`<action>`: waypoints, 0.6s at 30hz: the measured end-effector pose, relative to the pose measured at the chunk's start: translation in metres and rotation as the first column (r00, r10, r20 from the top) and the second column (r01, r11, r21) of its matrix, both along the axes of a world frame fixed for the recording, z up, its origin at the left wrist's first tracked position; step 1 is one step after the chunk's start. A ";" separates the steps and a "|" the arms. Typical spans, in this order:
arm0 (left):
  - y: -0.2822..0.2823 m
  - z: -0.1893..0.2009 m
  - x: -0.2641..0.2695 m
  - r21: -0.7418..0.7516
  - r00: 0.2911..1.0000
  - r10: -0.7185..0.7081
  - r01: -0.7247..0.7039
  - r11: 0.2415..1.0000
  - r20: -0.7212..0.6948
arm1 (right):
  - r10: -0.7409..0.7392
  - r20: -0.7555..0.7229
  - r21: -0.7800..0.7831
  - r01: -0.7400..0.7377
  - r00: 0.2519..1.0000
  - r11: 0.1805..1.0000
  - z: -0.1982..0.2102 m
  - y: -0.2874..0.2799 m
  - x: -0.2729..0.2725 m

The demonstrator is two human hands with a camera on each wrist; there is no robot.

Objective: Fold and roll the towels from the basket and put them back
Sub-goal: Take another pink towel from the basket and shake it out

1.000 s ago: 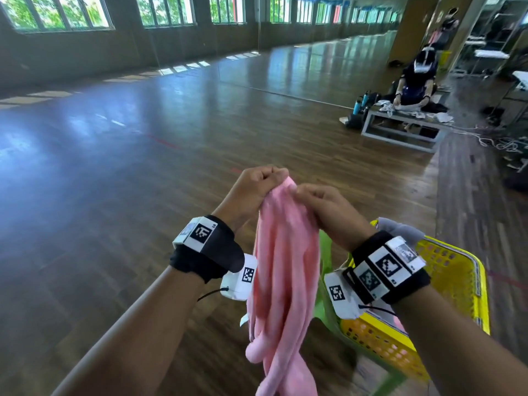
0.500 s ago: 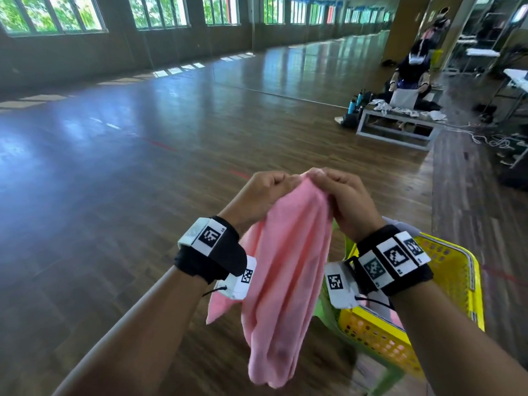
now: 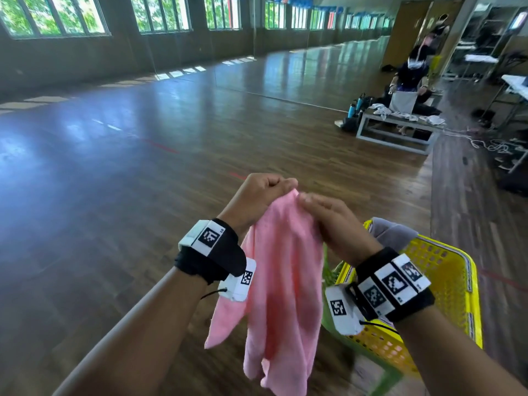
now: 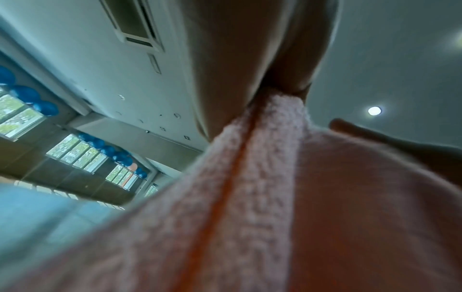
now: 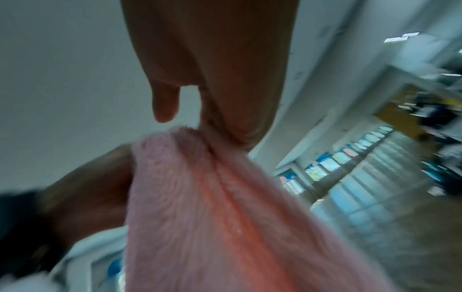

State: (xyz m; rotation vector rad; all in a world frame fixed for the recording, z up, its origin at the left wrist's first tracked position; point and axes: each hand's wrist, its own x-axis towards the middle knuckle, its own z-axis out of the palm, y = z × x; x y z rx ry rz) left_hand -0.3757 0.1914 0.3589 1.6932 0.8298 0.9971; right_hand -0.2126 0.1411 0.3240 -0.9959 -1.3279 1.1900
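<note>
A pink towel [image 3: 283, 275] hangs in the air in front of me, bunched at its top edge. My left hand [image 3: 265, 192] grips that top edge with curled fingers. My right hand [image 3: 323, 212] pinches the same edge right beside it, thumb against fingers. The left wrist view shows the pink towel [image 4: 262, 197] running up into my fist. In the right wrist view the pink towel [image 5: 212, 207] is caught under my thumb. A yellow basket [image 3: 445, 284] stands low at the right, with a grey towel [image 3: 394, 234] lying over its far rim.
Wide wooden floor [image 3: 143, 167] stretches ahead and to the left. A seated person [image 3: 411, 78] works at a low bench [image 3: 397, 130] far right, with bottles and cables nearby. Something green [image 3: 328, 275] sits beside the basket.
The towel has spread from a tight twisted bundle into a wider hanging sheet. Both hands stayed together at its top edge, shifting their hold slightly.
</note>
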 end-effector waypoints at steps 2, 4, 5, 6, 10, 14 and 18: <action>-0.005 0.002 0.003 -0.002 0.999 -0.038 0.038 0.999 -0.016 | -0.036 0.078 0.046 0.033 0.996 0.998 0.002 -0.002 0.000; -0.010 -0.005 0.005 -0.017 0.996 -0.081 0.081 0.997 -0.041 | -0.203 -0.051 0.058 0.205 0.978 0.977 0.011 0.001 0.013; -0.012 -0.009 0.004 -0.032 0.996 -0.079 0.077 0.996 -0.040 | -0.260 -0.144 0.034 0.267 0.955 0.963 0.015 0.001 0.018; -0.013 -0.011 0.003 -0.044 0.998 -0.065 0.064 0.997 -0.020 | -0.275 -0.188 0.027 0.285 0.943 0.958 0.016 0.000 0.019; -0.009 -0.005 0.002 -0.034 0.999 -0.010 0.012 0.999 0.047 | -0.050 0.153 0.024 0.047 0.987 0.999 0.006 -0.013 0.006; -0.020 -0.005 0.005 -0.043 0.985 -0.151 0.148 0.988 -0.087 | -0.223 -0.026 0.111 0.225 0.974 0.968 0.015 -0.012 0.026; -0.017 -0.005 0.007 -0.033 0.997 -0.075 0.074 0.997 -0.010 | -0.195 -0.051 0.045 0.197 0.980 0.979 0.011 -0.016 0.024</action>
